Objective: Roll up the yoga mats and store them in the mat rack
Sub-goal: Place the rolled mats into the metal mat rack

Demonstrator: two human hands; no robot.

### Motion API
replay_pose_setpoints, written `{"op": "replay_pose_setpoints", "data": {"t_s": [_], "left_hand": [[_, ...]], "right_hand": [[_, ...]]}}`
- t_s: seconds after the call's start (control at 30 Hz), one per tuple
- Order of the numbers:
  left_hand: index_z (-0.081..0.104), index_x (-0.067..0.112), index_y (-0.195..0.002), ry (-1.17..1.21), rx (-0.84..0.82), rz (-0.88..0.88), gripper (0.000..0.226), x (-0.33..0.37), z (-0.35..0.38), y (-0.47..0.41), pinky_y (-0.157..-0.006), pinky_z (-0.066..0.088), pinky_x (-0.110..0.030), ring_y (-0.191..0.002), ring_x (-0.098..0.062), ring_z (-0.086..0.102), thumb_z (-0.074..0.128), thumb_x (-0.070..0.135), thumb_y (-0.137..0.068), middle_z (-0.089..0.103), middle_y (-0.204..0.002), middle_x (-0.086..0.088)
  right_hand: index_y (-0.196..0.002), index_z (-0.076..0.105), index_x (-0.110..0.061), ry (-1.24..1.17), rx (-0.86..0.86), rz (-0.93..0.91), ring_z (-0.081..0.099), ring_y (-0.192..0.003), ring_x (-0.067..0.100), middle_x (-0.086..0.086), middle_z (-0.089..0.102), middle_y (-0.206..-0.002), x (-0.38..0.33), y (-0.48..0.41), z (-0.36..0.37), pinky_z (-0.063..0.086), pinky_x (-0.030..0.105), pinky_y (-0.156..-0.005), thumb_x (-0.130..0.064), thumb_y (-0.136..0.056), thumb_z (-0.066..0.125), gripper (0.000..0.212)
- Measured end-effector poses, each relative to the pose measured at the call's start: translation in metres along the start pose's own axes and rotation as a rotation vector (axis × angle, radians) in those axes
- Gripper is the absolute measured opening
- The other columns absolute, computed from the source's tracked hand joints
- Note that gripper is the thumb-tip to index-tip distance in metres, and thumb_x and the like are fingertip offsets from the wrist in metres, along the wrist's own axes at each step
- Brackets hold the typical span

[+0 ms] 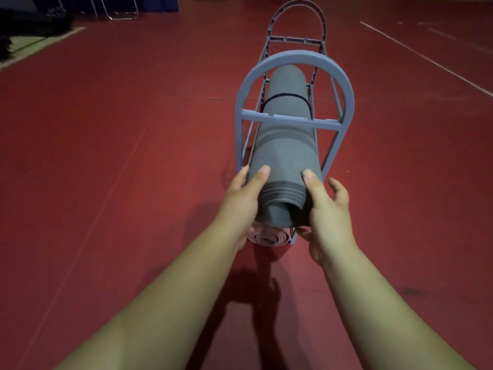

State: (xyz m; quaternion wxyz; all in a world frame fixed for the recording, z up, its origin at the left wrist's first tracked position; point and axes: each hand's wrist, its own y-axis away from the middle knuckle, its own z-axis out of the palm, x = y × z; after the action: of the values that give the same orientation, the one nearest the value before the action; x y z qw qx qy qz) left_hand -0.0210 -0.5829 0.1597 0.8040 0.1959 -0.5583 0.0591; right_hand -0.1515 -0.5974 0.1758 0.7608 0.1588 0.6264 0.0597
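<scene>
A rolled grey yoga mat (285, 145), bound by a thin black band, lies lengthwise inside the grey mat rack (293, 61), its near end sticking out towards me. My left hand (245, 198) grips that end on the left side and my right hand (328, 209) grips it on the right. Beneath it, the spiral end of a rolled pink mat (266, 237) shows in the rack's lower level, mostly hidden by the grey mat and my hands.
The rack stands on a red floor (133, 156) with faint white lines. Dark objects and a metal chair frame (120, 12) sit far back at the upper left. A white line (426, 58) crosses the floor at the right.
</scene>
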Motion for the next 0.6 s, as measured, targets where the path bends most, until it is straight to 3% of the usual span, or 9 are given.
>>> {"op": "replay_pose_setpoints", "data": {"t_s": [0.1,0.17,0.23,0.3,0.33,0.43,0.5,0.6], "left_hand": [[0.056,0.039,-0.137,0.024,0.008,-0.014,0.054,-0.001,0.001,0.006,-0.071,0.061,-0.037,-0.100,-0.011,0.074,0.075,0.050,-0.087,0.071,-0.124,0.012],[0.057,0.037,-0.138,0.032,0.040,0.025,0.058,-0.004,0.006,0.009,-0.089,0.059,-0.046,-0.105,-0.014,0.073,0.077,0.047,-0.084,0.072,-0.123,0.010],[0.056,0.038,-0.140,0.042,0.090,0.065,0.062,-0.004,0.011,0.009,-0.099,0.052,-0.048,-0.110,-0.021,0.071,0.078,0.043,-0.082,0.070,-0.127,0.007],[0.056,0.037,-0.140,0.051,0.116,0.075,0.058,-0.002,0.012,0.006,-0.097,0.051,-0.055,-0.113,-0.029,0.070,0.077,0.034,-0.086,0.068,-0.131,0.003],[0.058,0.040,-0.138,0.046,0.114,0.072,0.058,-0.002,0.012,0.004,-0.097,0.051,-0.058,-0.113,-0.031,0.069,0.077,0.033,-0.083,0.067,-0.132,0.002],[0.066,0.048,-0.121,0.069,0.096,0.077,0.053,-0.002,0.012,0.000,-0.092,0.058,-0.051,-0.109,-0.022,0.072,0.078,0.038,-0.071,0.065,-0.135,0.002],[0.066,0.045,-0.122,0.093,0.104,0.067,0.047,-0.002,0.014,-0.003,-0.083,0.062,-0.046,-0.100,-0.020,0.074,0.078,0.030,-0.079,0.067,-0.130,0.002],[0.068,0.043,-0.122,0.083,0.121,0.074,0.050,-0.001,0.016,-0.009,-0.088,0.060,-0.052,-0.100,-0.022,0.074,0.076,0.030,-0.075,0.071,-0.122,0.001]], "right_hand": [[-0.135,0.051,-0.040,-0.051,-0.058,0.026,0.073,-0.102,0.015,-0.011,0.069,-0.122,0.004,0.008,-0.005,0.061,0.044,-0.076,-0.057,-0.079,0.076,0.064],[-0.136,0.053,-0.039,-0.101,-0.082,0.021,0.074,-0.101,0.015,-0.012,0.070,-0.121,0.005,0.011,-0.004,0.060,0.035,-0.061,-0.044,-0.087,0.074,0.054],[-0.139,0.050,-0.044,-0.146,-0.056,-0.010,0.073,-0.105,0.016,-0.013,0.070,-0.123,0.005,0.011,0.000,0.062,0.039,-0.072,-0.035,-0.087,0.076,0.059],[-0.142,0.049,-0.043,-0.182,-0.045,-0.036,0.072,-0.108,0.017,-0.011,0.070,-0.125,0.005,0.008,0.004,0.059,0.047,-0.089,-0.028,-0.086,0.078,0.065],[-0.142,0.050,-0.041,-0.196,-0.043,-0.041,0.072,-0.107,0.018,-0.010,0.070,-0.124,0.005,0.007,0.005,0.058,0.047,-0.090,-0.025,-0.086,0.078,0.065],[-0.141,0.054,-0.038,-0.230,-0.055,-0.053,0.073,-0.102,0.018,-0.009,0.073,-0.119,0.003,0.003,0.007,0.060,0.038,-0.075,-0.018,-0.088,0.076,0.061],[-0.141,0.056,-0.036,-0.246,-0.050,-0.054,0.073,-0.103,0.018,-0.007,0.073,-0.120,0.004,0.000,0.008,0.059,0.039,-0.077,-0.018,-0.087,0.076,0.060],[-0.137,0.061,-0.035,-0.267,-0.051,-0.056,0.074,-0.102,0.018,-0.005,0.073,-0.120,0.005,-0.006,0.012,0.060,0.037,-0.073,-0.018,-0.087,0.077,0.055]]}}
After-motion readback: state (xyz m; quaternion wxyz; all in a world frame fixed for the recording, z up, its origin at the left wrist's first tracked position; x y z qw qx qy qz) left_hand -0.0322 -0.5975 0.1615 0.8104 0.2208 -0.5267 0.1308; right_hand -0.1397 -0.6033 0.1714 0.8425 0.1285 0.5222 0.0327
